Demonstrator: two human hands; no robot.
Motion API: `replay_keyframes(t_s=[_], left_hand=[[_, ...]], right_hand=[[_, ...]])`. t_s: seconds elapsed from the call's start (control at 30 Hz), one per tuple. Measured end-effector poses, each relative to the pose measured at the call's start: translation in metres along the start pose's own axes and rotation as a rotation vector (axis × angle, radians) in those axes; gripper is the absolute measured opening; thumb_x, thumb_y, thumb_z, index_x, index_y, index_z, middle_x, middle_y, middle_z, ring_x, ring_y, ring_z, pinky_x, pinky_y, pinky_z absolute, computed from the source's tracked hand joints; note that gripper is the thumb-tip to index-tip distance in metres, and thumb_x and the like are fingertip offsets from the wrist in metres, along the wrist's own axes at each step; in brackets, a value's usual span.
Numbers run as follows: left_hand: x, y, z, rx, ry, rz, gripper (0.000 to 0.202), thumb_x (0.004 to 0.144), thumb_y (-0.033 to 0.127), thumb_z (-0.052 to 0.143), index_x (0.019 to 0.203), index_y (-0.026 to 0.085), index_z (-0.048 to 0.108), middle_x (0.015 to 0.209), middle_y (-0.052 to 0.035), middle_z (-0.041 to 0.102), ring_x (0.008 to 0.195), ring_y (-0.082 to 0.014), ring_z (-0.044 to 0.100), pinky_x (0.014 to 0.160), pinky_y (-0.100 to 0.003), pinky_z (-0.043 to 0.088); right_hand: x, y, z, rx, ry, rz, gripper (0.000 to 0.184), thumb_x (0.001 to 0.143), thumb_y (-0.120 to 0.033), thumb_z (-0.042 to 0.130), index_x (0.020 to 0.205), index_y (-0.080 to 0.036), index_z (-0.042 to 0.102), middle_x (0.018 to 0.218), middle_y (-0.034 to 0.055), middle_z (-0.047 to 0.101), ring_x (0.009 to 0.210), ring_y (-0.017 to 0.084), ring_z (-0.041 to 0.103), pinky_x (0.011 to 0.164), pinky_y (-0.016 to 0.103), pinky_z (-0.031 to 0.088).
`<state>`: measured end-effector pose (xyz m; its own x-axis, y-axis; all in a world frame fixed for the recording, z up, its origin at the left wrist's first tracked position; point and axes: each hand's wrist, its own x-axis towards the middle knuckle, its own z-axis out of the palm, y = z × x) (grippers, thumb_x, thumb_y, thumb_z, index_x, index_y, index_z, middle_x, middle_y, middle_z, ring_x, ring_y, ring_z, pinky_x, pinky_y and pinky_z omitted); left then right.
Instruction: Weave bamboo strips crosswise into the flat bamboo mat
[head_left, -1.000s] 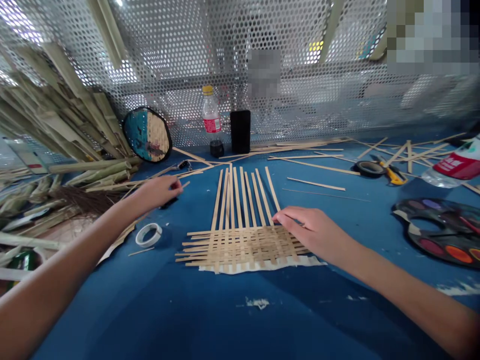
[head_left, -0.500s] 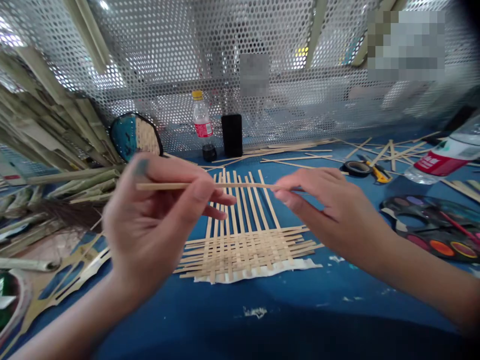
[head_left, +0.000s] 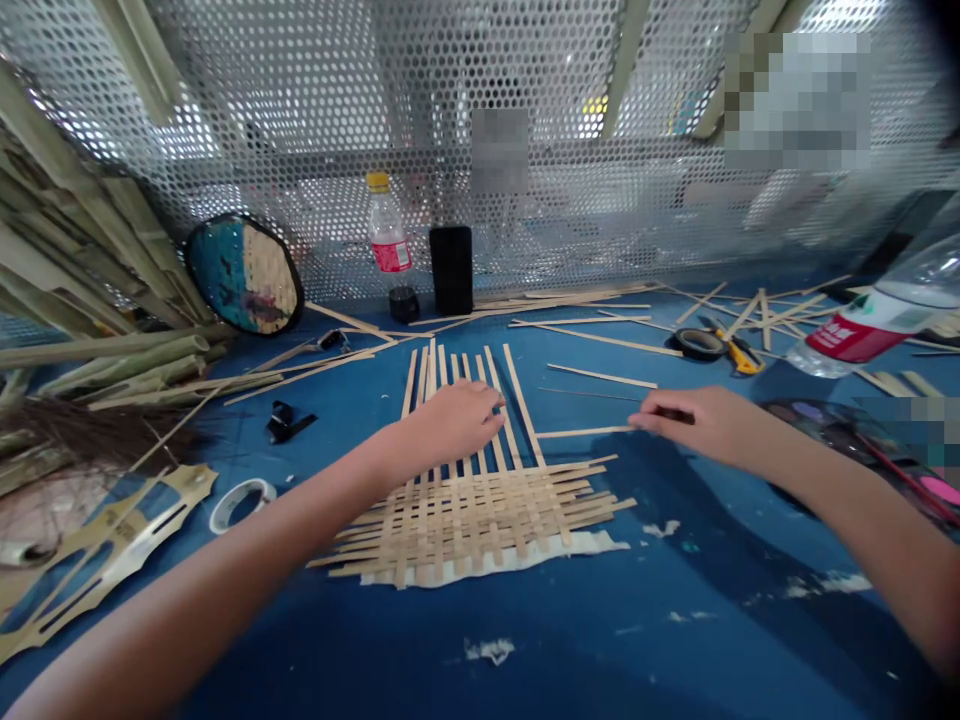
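A half-woven mat of pale bamboo strips lies on the blue table, its long upright strips pointing away from me. My left hand is over these uprights, fingers bent and pointing right; its thumb and whatever it grips are hidden underneath. Off to the right, my right hand pinches the end of a thin bamboo strip. That strip runs leftward, level, to the rightmost upright above the woven part. White tape-like material edges the mat's near side.
Loose strips lie along the back, near black tape and a yellow cutter. A cola bottle and black phone stand by the perforated metal screen. White tape is left; a paint palette and large bottle are right.
Both hands have lowered from holding a strip up between them. The left hand has let go of its end and moved onto the uprights; the right has moved down and right with the strip.
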<state>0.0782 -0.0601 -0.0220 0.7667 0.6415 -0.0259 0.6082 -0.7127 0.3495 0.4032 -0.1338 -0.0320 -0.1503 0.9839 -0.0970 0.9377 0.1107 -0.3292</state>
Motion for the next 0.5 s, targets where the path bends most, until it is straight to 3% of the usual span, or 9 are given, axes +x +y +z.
replay_keyframes(t_s=[0.1,0.17,0.27,0.37,0.5], left_hand=[[0.017,-0.001,0.006,-0.061,-0.018,-0.076,0.044,0.094,0.040,0.037,0.113,0.012,0.066,0.119,-0.0171,0.063,0.116,-0.0326,0.053,0.102,-0.051,0.040],[0.024,0.001,0.005,-0.117,-0.064,-0.097,0.046,0.094,0.045,0.036,0.112,0.016,0.067,0.120,-0.0150,0.064,0.110,-0.0305,0.058,0.095,-0.047,0.047],[0.026,0.004,0.002,-0.450,-0.190,-0.221,0.046,0.092,0.054,0.041,0.114,0.022,0.065,0.123,-0.0109,0.065,0.096,-0.0235,0.065,0.079,-0.037,0.055],[0.022,0.008,-0.002,-0.882,-0.221,-0.386,0.038,0.087,0.052,0.053,0.106,0.021,0.064,0.124,-0.0115,0.064,0.098,-0.0219,0.065,0.077,-0.033,0.055],[0.017,0.014,-0.007,-1.070,-0.203,-0.417,0.025,0.086,0.041,0.058,0.096,0.019,0.063,0.118,-0.0116,0.065,0.100,-0.0209,0.063,0.081,-0.033,0.054]], right_hand=[[-0.001,0.004,0.002,-0.092,-0.007,0.044,0.056,0.087,-0.074,0.040,0.077,-0.024,0.061,0.066,0.0030,0.063,0.060,0.019,0.054,0.056,0.031,0.034],[0.000,0.009,0.003,-0.111,-0.014,0.069,0.058,0.087,-0.076,0.038,0.073,-0.024,0.059,0.067,0.0033,0.063,0.061,0.019,0.054,0.056,0.031,0.034],[0.004,0.022,0.003,-0.113,-0.036,0.116,0.059,0.085,-0.077,0.039,0.073,-0.023,0.059,0.068,0.0042,0.063,0.063,0.020,0.055,0.055,0.031,0.033],[0.008,0.028,0.005,-0.083,-0.044,0.099,0.060,0.086,-0.077,0.039,0.072,-0.022,0.058,0.069,0.0046,0.062,0.064,0.020,0.054,0.057,0.031,0.034],[0.011,0.022,0.011,0.023,-0.094,0.012,0.058,0.089,-0.074,0.037,0.073,-0.021,0.056,0.067,0.0027,0.059,0.064,0.017,0.053,0.060,0.030,0.035]])
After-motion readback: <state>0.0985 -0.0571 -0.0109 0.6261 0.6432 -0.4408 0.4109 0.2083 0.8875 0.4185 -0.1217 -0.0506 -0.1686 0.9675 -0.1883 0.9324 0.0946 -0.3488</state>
